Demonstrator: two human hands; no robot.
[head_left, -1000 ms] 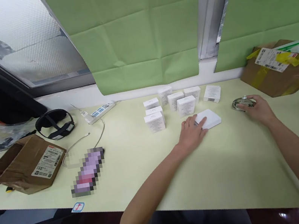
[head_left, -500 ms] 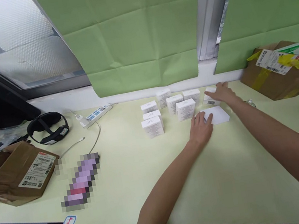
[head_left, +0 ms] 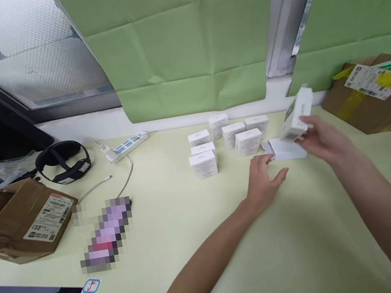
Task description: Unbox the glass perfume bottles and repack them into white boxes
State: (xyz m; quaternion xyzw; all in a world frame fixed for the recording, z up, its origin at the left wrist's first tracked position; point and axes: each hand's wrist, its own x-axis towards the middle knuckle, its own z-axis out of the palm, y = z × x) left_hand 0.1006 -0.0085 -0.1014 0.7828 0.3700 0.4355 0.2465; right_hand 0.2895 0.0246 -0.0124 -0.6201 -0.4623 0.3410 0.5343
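One tilted box (head_left: pixel 299 110) (right grip (head_left: pixel 323 137))

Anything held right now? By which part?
Right hand holds the tilted white box by its lower end. Left hand is open beside the lying white box, holding nothing.

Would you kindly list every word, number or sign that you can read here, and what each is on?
No word reads with certainty.
"J", perhaps: red sign in a blue frame on the table-edge sticker.
Too small or blurred: print on the standing white boxes and the held box; shipping labels on both cardboard cartons; power strip; headset.
Pixelated: phone screen.
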